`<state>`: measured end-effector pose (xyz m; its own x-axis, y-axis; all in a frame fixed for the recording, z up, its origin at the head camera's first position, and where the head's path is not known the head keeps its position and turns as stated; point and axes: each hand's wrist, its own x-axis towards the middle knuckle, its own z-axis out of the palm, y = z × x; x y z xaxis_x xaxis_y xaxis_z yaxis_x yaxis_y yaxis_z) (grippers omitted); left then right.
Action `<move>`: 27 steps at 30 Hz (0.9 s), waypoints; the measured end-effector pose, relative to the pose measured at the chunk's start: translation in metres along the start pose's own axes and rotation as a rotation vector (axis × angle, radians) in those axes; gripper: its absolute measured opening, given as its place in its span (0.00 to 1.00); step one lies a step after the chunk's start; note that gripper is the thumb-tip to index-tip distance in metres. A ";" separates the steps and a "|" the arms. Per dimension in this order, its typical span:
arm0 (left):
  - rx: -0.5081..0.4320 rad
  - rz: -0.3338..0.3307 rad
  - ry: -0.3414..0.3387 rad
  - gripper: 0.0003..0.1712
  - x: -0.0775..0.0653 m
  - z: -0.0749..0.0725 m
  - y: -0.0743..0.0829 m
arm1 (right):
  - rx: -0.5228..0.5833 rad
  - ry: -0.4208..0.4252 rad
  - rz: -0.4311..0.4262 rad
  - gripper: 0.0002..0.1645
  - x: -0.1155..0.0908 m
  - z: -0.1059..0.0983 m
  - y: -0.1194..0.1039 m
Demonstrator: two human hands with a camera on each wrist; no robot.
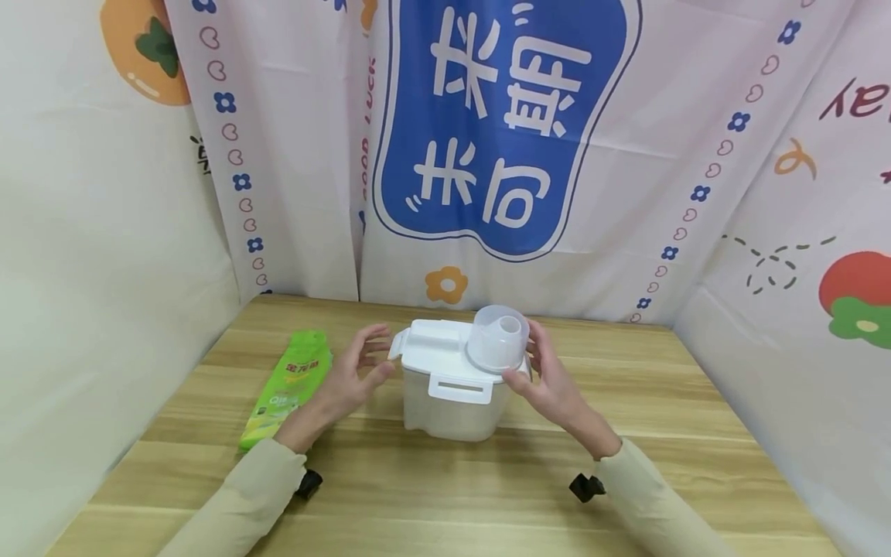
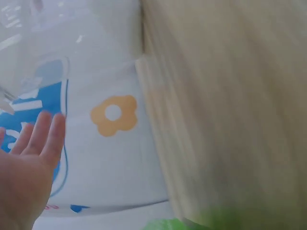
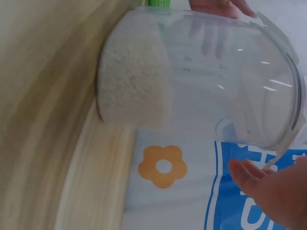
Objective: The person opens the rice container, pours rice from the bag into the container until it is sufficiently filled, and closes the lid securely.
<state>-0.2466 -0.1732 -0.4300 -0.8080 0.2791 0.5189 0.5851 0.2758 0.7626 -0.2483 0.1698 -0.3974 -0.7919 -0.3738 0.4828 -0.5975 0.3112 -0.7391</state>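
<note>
A clear storage container point(image 1: 452, 422) stands upright on the table with its white lid point(image 1: 437, 354) on. White rice point(image 3: 134, 76) fills its lower part in the right wrist view. A clear cup point(image 1: 496, 352) sits upside down on the lid's right side. The front latch point(image 1: 459, 389) sticks outward, and the left latch point(image 1: 398, 344) is also raised. My left hand point(image 1: 351, 379) is beside the left latch with fingers spread, holding nothing. At the lid's right end, my right hand point(image 1: 553, 387) has its fingers extended near a latch; contact is hard to make out.
A green printed bag point(image 1: 292, 383) lies flat on the wood-grain table point(image 1: 445, 503), left of the container. Printed cloth point(image 1: 299, 193) hangs behind the table and along both sides. Black wrist mounts point(image 1: 587, 487) show by the sleeves.
</note>
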 end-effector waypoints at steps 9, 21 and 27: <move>-0.005 0.040 0.041 0.38 0.000 0.015 0.027 | 0.125 0.010 -0.038 0.57 -0.015 0.014 0.001; -0.025 -0.002 0.082 0.43 0.000 0.048 0.037 | 0.141 0.043 -0.006 0.64 -0.025 0.026 0.006; -0.058 -0.004 0.064 0.53 -0.001 0.054 0.036 | 0.104 0.028 0.045 0.65 -0.028 0.031 0.006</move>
<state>-0.2208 -0.1135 -0.4243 -0.8140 0.2179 0.5384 0.5785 0.2222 0.7848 -0.2254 0.1554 -0.4300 -0.8218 -0.3367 0.4596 -0.5459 0.2341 -0.8045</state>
